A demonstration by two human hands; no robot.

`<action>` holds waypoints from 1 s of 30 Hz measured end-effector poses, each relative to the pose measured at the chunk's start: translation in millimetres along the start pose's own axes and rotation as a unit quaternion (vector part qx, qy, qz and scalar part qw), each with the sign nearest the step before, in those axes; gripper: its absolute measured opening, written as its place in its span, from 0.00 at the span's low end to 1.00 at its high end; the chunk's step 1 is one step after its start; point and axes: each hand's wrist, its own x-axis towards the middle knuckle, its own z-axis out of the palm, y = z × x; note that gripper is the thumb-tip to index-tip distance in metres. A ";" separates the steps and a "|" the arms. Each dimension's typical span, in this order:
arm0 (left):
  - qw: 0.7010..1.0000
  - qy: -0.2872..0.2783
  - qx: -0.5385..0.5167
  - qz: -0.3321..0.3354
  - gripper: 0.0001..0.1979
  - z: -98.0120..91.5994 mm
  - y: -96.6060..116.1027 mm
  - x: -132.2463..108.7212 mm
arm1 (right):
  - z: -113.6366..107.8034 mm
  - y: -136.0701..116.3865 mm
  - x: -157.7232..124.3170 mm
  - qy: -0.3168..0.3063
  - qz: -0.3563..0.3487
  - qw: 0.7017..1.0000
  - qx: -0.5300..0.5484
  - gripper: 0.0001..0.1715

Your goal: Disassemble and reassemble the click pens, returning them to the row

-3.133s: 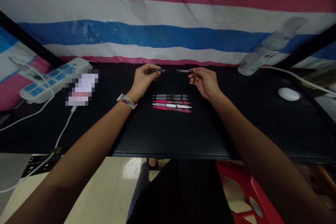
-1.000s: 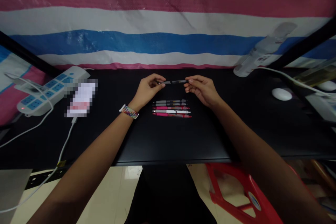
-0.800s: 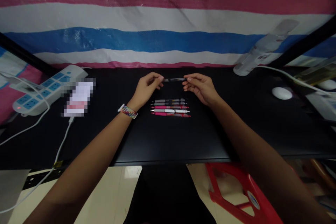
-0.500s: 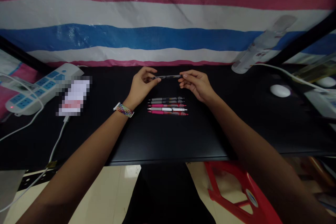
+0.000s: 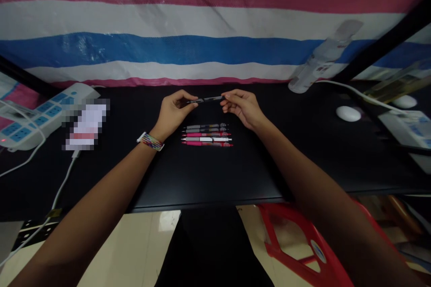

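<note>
Both hands hold a dark pen (image 5: 213,98) over the back of the black table. My left hand (image 5: 171,114) pinches its left end between thumb and fingers. The right end is pinched by my right hand (image 5: 245,108). The pen's two halves sit at a slight angle, and a break shows near the middle; whether they are fully apart I cannot tell. Just below the hands lies a row of several pens: dark grey pens (image 5: 206,126) at the back, a pink pen (image 5: 205,134), a white pen (image 5: 206,139), and another pink pen (image 5: 206,144) in front.
A white power strip (image 5: 50,115) and a blurred-out phone-like object (image 5: 86,125) with a white cable are at left. At right stand a clear bottle (image 5: 313,67), a white mouse-like object (image 5: 348,114) and a cable. A striped sheet (image 5: 202,49) hangs behind the table (image 5: 208,179); a red stool (image 5: 292,251) is below.
The pen was one straight line between my hands; now its left and right parts meet at an angle with a break. The whole view has shifted slightly.
</note>
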 end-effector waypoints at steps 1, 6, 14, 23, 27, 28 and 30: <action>1.000 -0.003 -0.001 -0.003 0.09 -0.4 0.4 0.2 | 0.9 -0.1 0.1 0.001 0.000 1.000 0.001 0.15; 0.999 -0.027 -0.038 -0.023 0.18 -3.5 -2.8 1.8 | 4.4 1.2 1.8 -0.001 -0.006 1.000 0.017 0.13; 1.000 -0.006 -0.022 0.005 0.16 -3.6 -5.5 0.3 | 7.3 3.7 4.5 0.013 0.004 0.999 0.041 0.03; 0.998 0.008 -0.060 0.018 0.17 -2.5 -6.6 3.7 | 17.3 -11.3 -1.1 -0.036 0.119 0.970 0.211 0.22; 0.998 0.001 -0.064 0.016 0.18 -1.6 -7.5 4.3 | 17.7 -11.7 -0.2 -0.017 0.122 0.962 0.243 0.18; 0.998 0.001 -0.065 0.017 0.17 -1.5 -7.5 4.4 | 17.8 -11.2 0.1 -0.014 0.121 0.962 0.244 0.17; 0.997 0.002 -0.070 0.018 0.16 -1.3 -7.3 4.5 | 18.1 -10.1 0.2 -0.012 0.117 0.963 0.243 0.16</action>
